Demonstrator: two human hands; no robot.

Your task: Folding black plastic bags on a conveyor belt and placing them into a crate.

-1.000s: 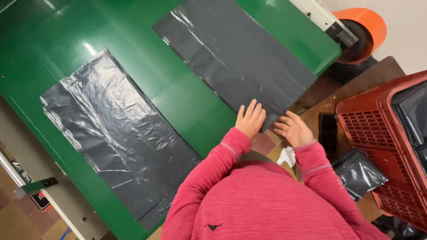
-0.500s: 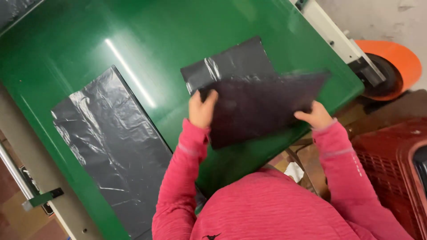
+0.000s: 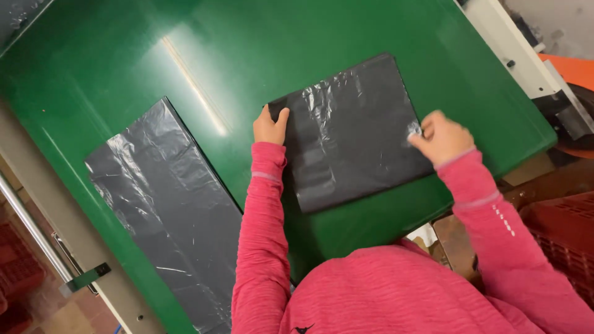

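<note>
A black plastic bag [image 3: 352,133] lies folded in half on the green table [image 3: 185,55], in front of me. My left hand [image 3: 270,127] grips the bag's left corner, thumb on top. At the bag's right edge my right hand [image 3: 440,137] pinches the plastic with curled fingers. Both my arms are in pink sleeves and reach forward over the table.
A second black plastic bag [image 3: 161,204] lies flat and unfolded on the table to the left. A red crate [image 3: 560,244] stands at the right, below the table edge. A white machine rail [image 3: 516,52] and an orange part [image 3: 572,65] are at the far right.
The bag lay flat at full length. Both hands lifted its near end and carried it away from me, and it now lies folded over on itself.
</note>
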